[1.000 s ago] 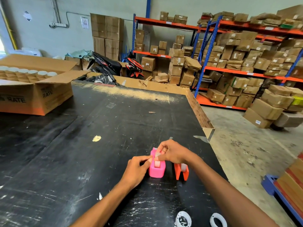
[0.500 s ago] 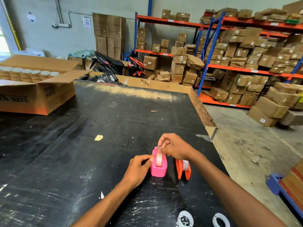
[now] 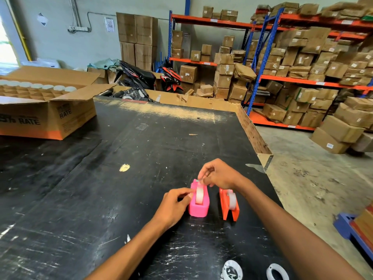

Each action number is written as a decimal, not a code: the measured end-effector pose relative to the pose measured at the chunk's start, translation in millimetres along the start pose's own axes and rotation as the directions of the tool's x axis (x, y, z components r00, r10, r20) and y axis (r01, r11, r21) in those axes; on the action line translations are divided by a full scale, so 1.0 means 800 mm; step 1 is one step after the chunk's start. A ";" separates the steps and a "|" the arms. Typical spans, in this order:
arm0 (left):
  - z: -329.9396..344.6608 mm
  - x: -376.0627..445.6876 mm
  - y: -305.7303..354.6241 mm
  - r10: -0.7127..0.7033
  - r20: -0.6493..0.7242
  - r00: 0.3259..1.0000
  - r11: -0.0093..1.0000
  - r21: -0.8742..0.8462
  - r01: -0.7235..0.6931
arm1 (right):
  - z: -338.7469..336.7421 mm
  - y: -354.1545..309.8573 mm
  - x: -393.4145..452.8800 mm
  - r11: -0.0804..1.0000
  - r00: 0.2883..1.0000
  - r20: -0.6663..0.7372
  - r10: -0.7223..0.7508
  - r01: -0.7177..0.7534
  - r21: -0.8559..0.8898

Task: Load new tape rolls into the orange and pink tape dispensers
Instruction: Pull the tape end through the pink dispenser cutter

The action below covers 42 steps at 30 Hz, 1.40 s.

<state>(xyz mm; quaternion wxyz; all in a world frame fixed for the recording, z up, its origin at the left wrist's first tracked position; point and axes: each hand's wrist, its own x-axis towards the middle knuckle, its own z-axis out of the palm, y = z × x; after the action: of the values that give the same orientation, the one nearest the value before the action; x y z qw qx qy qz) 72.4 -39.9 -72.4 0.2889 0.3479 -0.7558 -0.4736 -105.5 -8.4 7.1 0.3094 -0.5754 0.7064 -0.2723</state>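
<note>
A pink tape dispenser (image 3: 198, 208) stands on the black table (image 3: 101, 188) with a clear tape roll (image 3: 199, 194) seated in it. My left hand (image 3: 174, 205) presses against the dispenser's left side. My right hand (image 3: 219, 174) pinches the tape's loose end at the dispenser's far, cutter end. Just to the right stands the orange tape dispenser (image 3: 229, 209), which also carries a clear roll (image 3: 232, 200). Neither hand touches it.
Two empty white tape cores (image 3: 232, 270) (image 3: 277, 272) lie at the table's near edge. An open cardboard box (image 3: 46, 116) of rolls sits at the far left. The table's right edge drops to the floor; shelves of parcels stand beyond.
My right hand has lifted off the top of the roll and moved to the pink dispenser's far end, drawing the tape end along. The roll now shows fully. The left hand stays put.
</note>
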 end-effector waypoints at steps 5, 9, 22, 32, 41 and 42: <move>0.002 0.006 0.007 -0.063 -0.071 0.996 0.998 -0.032 0.061 | -0.002 0.005 0.008 0.997 1.000 0.016 0.006 -0.005 -0.072; 0.009 0.010 0.013 -0.042 -0.094 0.995 0.998 -0.054 0.037 | -0.007 0.004 0.013 0.998 0.999 0.029 0.017 -0.016 -0.057; 0.004 0.009 0.010 -0.113 -0.077 0.991 0.988 -0.112 0.104 | -0.008 -0.012 0.015 0.976 0.973 0.231 0.019 0.032 -0.214; 0.005 0.018 0.011 -0.119 -0.063 0.991 0.982 -0.151 0.109 | -0.011 -0.015 0.008 0.989 0.972 0.234 -0.002 0.036 -0.141; 0.005 0.019 0.006 -0.125 -0.038 0.991 0.981 -0.157 0.117 | -0.022 -0.015 0.009 0.992 0.992 0.123 -0.038 0.053 -0.117; 0.005 0.020 0.006 -0.131 -0.034 0.991 0.978 -0.165 0.123 | -0.023 -0.015 0.011 0.991 0.993 0.111 -0.036 0.050 -0.121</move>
<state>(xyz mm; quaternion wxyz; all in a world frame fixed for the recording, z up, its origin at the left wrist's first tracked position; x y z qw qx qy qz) 58.9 -49.5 -67.7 0.3025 0.3813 -0.6841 -0.5433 -112.6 -18.5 27.0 0.3050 -0.6226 0.6915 -0.2028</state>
